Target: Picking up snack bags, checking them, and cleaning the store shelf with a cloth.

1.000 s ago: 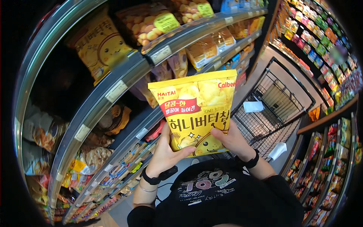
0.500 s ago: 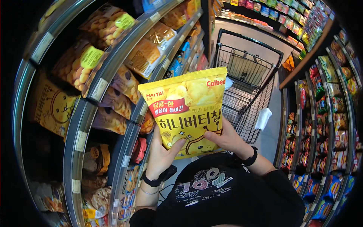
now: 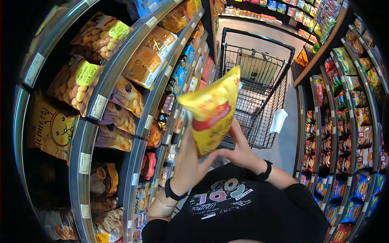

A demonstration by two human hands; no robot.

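Observation:
A yellow bag of potato chips (image 3: 214,113) with a red banner is held up in front of my chest, turned partly edge-on and blurred by motion. My left hand (image 3: 188,162) holds its lower left side, thumb toward the bottom. My right hand (image 3: 240,150) grips the lower right side, with its fingers partly hidden behind the bag. Both wrists wear black bands. On the left shelf lies a similar yellow chip bag (image 3: 54,129).
Ahead stands a black wire shopping cart (image 3: 259,89), with a white cloth or paper (image 3: 278,120) at its right side. Snack shelves line the left, with bags of egg cookies (image 3: 83,81) and cracker packs (image 3: 146,60). More shelves with packaged snacks (image 3: 360,141) run along the right.
The chip bag has turned from facing me flat to a tilted, partly edge-on pose. My hands have shifted with it, and the view has moved slightly.

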